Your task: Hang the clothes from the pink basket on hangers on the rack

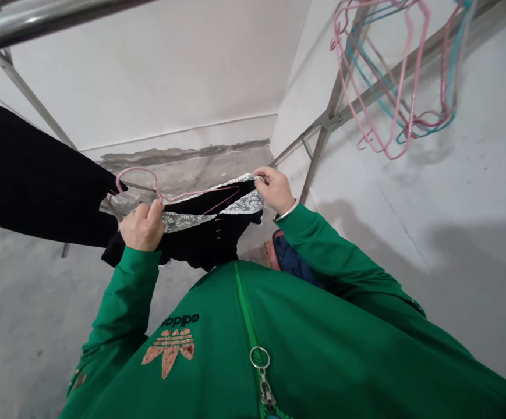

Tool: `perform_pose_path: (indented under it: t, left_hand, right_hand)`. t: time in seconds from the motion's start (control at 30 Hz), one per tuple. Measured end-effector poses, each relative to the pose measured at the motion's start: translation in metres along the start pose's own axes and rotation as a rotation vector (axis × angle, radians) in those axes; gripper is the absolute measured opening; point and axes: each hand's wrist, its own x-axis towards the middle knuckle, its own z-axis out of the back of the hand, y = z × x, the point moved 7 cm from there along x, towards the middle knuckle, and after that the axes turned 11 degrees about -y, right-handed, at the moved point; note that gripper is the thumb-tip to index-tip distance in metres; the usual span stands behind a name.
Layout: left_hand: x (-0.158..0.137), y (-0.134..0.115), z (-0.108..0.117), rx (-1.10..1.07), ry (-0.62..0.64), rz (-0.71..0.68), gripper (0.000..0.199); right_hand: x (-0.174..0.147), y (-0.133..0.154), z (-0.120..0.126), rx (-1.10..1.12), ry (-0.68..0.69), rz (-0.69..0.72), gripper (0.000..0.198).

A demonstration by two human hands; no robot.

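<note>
A black garment with a white lace collar (209, 224) is held on a pink wire hanger (165, 189) between two hands

The hanger is gripped near its hook by the left hand (142, 226), fingers closed around wire and collar; the collar's far end is pinched shut by the right hand (274, 189) (green sleeves cover both arms). Another black garment (34, 174) hangs at the left, and pink and blue hangers (403, 75) are hung on the metal rack (322, 139) at upper right
</note>
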Motion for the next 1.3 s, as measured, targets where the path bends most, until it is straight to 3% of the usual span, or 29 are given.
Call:
perform_pose_path:
  t: [0.17,0.27,0.37,0.47,0.6,0.77,0.93,1.07,1.17,1.3]
  left_hand:
    - [0.012,-0.005,0.019,0.097,-0.156,-0.065,0.027]
    - [0.018,-0.009,0.028,0.035,-0.189,-0.087,0.027]
    - [0.020,-0.018,0.031,-0.010,-0.154,-0.106,0.026]
    - [0.019,-0.028,0.036,-0.031,-0.141,-0.116,0.027]
    - [0.014,-0.045,0.034,-0.010,-0.088,-0.201,0.031]
    - [0.020,-0.046,0.025,0.042,-0.034,-0.226,0.037]
    - [0.038,0.007,0.038,0.018,0.027,-0.171,0.040]
    - [0.040,0.042,0.048,-0.026,0.162,-0.237,0.040]
    - [0.042,0.040,0.052,-0.048,0.125,-0.276,0.044]
    - [0.049,0.016,0.045,-0.082,0.088,-0.274,0.040]
  right_hand:
    - [-0.007,0.041,0.003,-0.058,0.349,0.285,0.023]
    - [0.006,0.049,0.012,-0.189,0.264,0.442,0.032]
    - [0.006,0.052,-0.007,-0.308,0.364,0.673,0.039]
    - [-0.002,0.051,-0.026,-0.371,0.460,0.815,0.028]
    - [-0.013,0.063,-0.035,-0.363,0.387,0.919,0.024]
    - [-0.014,0.080,-0.038,-0.364,0.240,0.911,0.030]
    - [0.006,0.094,-0.023,-0.382,0.074,0.831,0.028]
    - [0.012,0.108,-0.013,-0.416,0.041,0.821,0.027]
    - [0.011,0.117,-0.010,-0.454,0.032,0.827,0.028]
    - [0.009,0.127,-0.008,-0.445,0.024,0.831,0.029]
